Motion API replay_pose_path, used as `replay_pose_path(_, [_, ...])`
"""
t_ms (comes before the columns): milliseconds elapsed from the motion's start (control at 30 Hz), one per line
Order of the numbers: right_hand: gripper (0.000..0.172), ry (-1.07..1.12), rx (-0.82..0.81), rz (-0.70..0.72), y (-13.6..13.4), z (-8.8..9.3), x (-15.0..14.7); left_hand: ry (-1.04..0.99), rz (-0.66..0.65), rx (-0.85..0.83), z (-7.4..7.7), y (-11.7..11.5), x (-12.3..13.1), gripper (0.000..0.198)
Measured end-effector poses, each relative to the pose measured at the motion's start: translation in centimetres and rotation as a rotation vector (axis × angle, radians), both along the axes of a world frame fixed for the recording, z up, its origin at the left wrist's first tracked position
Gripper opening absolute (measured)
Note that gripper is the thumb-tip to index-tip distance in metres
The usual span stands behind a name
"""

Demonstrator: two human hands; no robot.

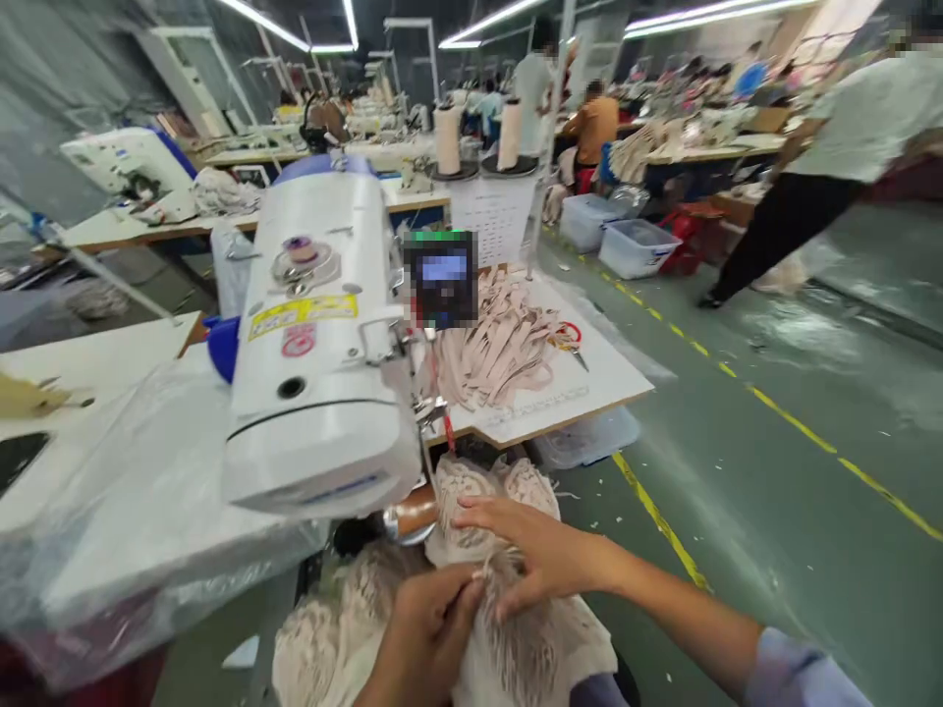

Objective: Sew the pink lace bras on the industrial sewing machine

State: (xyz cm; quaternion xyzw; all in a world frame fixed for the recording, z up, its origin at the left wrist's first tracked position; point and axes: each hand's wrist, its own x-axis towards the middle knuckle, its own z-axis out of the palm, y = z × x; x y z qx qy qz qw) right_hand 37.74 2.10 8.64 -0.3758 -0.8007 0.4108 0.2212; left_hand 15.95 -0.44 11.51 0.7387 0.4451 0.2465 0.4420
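The left hand [427,633] sits at the bottom of the view, below the desk's near edge. Its grip is closed: the fingers pinch a few strands of the fringed fabric [508,628]. The right hand [534,555] lies flat on the same fabric, fingers spread and pressing down; its grip is open and encloses nothing. The two hands touch at the fingertips.

The fabric is a cream, lacy bundle heaped in the lap area, below and in front of the desk [589,378]. Its upper part rises to just under the desk's near edge, beside a round brown part [413,513] under the machine head.

The sewing machine [320,334] stands on the desk, its head end towards the near edge. A pile of beige strips [501,344] lies on the desk to the right of the machine, with scissors [571,339] at the pile's right side. A small screen [442,277] is mounted behind the pile. Two thread cones [447,137] stand at the far edge. Clear plastic sheet [133,511] covers the desk's left part.

A person [832,147] walks on the floor at the right, well apart.
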Motion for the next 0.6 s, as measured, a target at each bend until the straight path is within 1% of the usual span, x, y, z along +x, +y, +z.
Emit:
replay_pose_path(33, [0.071, 0.039, -0.014, 0.068, 0.3, 0.3, -0.7, 0.0, -0.006, 0.009, 0.6, 0.3, 0.2, 0.047])
replay_pose_path(67, [0.063, 0.066, -0.033, 0.099, 0.6, 0.5, -1.4, 0.013, 0.005, 0.009, 1.0, 0.6, 0.2, 0.045])
replay_pose_path(100, [0.06, 0.084, -0.056, 0.089, 0.8, 0.6, -2.0, 0.037, 0.032, 0.002, 1.2, 1.1, 0.0, 0.043])
replay_pose_path(167, [0.059, 0.114, -0.1, -0.022, 1.3, 0.5, -2.9, 0.1, 0.128, -0.035, 1.3, 1.9, -0.9, 0.042])
replay_pose_path(233, [0.053, 0.14, -0.112, -0.158, 1.7, 0.3, -3.5, 0.133, 0.236, -0.084, 1.3, 2.7, -1.9, 0.043])
replay_pose_path(333, [0.044, 0.146, -0.138, -0.285, 2.6, 0.7, -4.1, 0.101, 0.341, -0.166, 1.8, 4.0, -3.2, 0.039])
replay_pose_path(367, [0.044, 0.144, -0.163, -0.309, 3.1, 0.9, -4.3, 0.087, 0.36, -0.195, 2.0, 4.5, -3.4, 0.037])
replay_pose_path(433, [0.047, 0.152, -0.231, -0.311, 4.0, 1.3, -4.5, 0.074, 0.404, -0.21, 2.2, 5.2, -3.7, 0.034])
replay_pose_path(533, [0.052, 0.168, -0.31, -0.28, 5.1, 1.6, -4.5, 0.058, 0.473, -0.116, 2.2, 6.2, -3.6, 0.025])
replay_pose_path(600, [0.052, 0.169, -0.314, -0.298, 5.6, 1.4, -4.3, 0.049, 0.491, -0.038, 2.1, 6.6, -3.4, 0.023])
